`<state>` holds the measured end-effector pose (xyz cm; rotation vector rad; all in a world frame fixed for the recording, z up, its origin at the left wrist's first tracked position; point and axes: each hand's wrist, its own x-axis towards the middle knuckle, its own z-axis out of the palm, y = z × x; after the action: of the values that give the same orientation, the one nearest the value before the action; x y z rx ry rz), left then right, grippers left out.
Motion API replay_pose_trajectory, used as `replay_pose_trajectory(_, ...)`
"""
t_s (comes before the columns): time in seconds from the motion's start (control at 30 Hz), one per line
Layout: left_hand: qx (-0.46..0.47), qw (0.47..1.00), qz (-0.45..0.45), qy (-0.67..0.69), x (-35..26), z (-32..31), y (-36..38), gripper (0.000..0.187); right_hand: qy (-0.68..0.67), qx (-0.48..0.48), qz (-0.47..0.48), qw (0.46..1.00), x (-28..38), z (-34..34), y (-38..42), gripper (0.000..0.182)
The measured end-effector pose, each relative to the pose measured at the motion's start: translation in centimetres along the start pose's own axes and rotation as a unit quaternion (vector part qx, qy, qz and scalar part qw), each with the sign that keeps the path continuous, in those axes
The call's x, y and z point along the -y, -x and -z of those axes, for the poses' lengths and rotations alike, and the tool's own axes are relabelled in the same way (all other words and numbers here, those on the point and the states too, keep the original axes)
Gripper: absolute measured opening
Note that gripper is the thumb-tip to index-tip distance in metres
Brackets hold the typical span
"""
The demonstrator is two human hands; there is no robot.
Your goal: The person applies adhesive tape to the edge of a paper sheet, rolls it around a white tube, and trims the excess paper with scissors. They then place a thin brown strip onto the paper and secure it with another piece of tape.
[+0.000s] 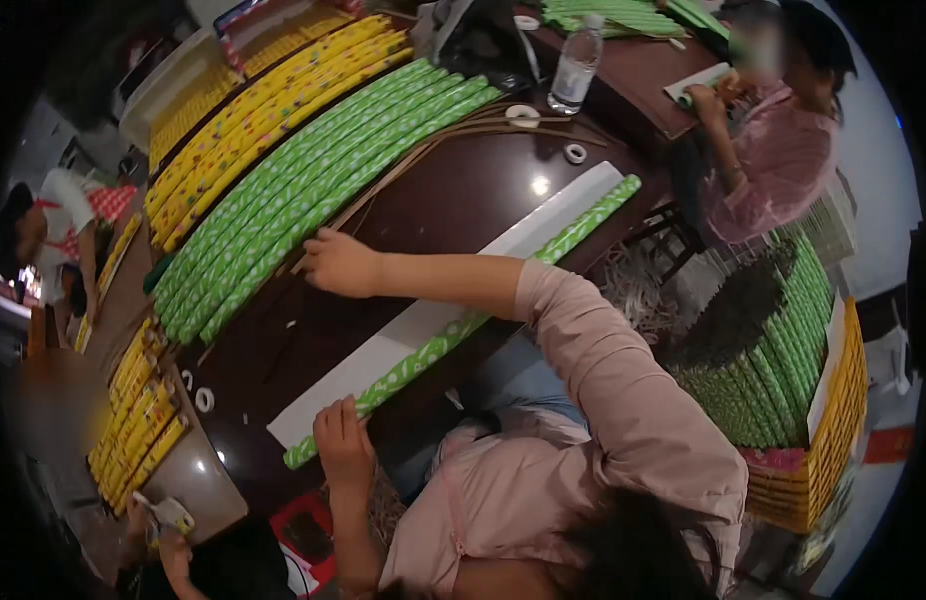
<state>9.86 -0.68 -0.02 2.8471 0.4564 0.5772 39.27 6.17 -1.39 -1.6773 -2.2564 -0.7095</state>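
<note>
A long roll in green patterned paper (418, 358) lies diagonally across the dark table, along a white paper sheet (333, 397). My left hand (345, 440) is closed around the roll near its lower left end. My right arm crosses above the roll. At the edge of a row of green rolls (313, 180), my right hand (343, 263) has its fingers bent together beside thin brown strips (393, 172); what they pinch is too small to make out.
Yellow rolls (273, 95) lie behind the green ones. A water bottle (576, 65) and white tape rolls (523, 116) stand toward the back. At right are a person in pink (783, 160) and a yellow basket (838, 420) of green rolls. Other people work at left.
</note>
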Motion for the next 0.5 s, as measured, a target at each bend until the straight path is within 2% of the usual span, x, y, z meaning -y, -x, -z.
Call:
replay_pose_trajectory(0.03,0.000,1.000,0.012,-0.012,-0.1,-0.2,0.0,0.044,0.003,-0.030,0.010,0.999,-0.3,0.9,0.1,0.006)
replay_pose_trajectory(0.1,0.001,1.000,0.005,-0.001,-0.4,-0.1,0.0,0.042,-0.094,-0.057,-0.021,0.994,-1.8,4.0,0.9,0.005)
replay_pose_trajectory(0.13,0.008,1.000,0.018,-0.001,-0.2,0.0,0.0,0.041,-0.168,-0.138,-0.047,0.975,-3.0,7.7,1.6,0.004)
replay_pose_trajectory(0.17,0.000,1.000,0.003,0.001,0.0,-0.2,0.0,0.040,-0.297,-0.322,-0.108,0.893,-3.7,13.6,2.6,0.004)
replay_pose_trajectory(0.2,-0.003,1.000,-0.007,0.005,0.3,-0.3,0.0,0.040,-0.335,-0.447,-0.138,0.817,-5.0,18.6,4.6,0.008)
replay_pose_trajectory(0.23,0.006,1.000,0.003,0.002,0.4,-0.5,0.1,0.041,-0.423,-0.502,-0.185,0.732,-6.3,23.7,7.6,0.006)
replay_pose_trajectory(0.27,0.021,1.000,0.014,-0.002,0.4,-0.4,0.2,0.041,-0.455,-0.598,-0.136,0.645,-7.6,27.8,10.7,0.006)
replay_pose_trajectory(0.3,0.028,1.000,0.007,0.003,0.3,-0.2,0.3,0.041,-0.522,-0.631,-0.105,0.565,-8.6,32.0,14.9,0.009)
replay_pose_trajectory(0.33,0.028,1.000,0.007,-0.005,0.0,0.1,0.2,0.041,-0.395,-0.589,-0.177,0.682,-10.2,35.5,20.8,0.022)
replay_pose_trajectory(0.4,0.023,1.000,0.001,-0.007,0.0,0.3,-0.4,0.041,-0.438,-0.549,-0.155,0.695,-7.2,43.3,24.1,0.023)
replay_pose_trajectory(0.47,0.044,0.999,0.005,-0.029,0.0,0.5,-0.2,0.040,-0.300,-0.589,-0.241,0.711,-6.2,50.5,29.8,0.022)
replay_pose_trajectory(0.5,0.035,0.999,0.001,-0.024,0.0,0.5,0.0,0.040,-0.292,-0.567,-0.229,0.736,-5.3,54.2,31.4,0.022)
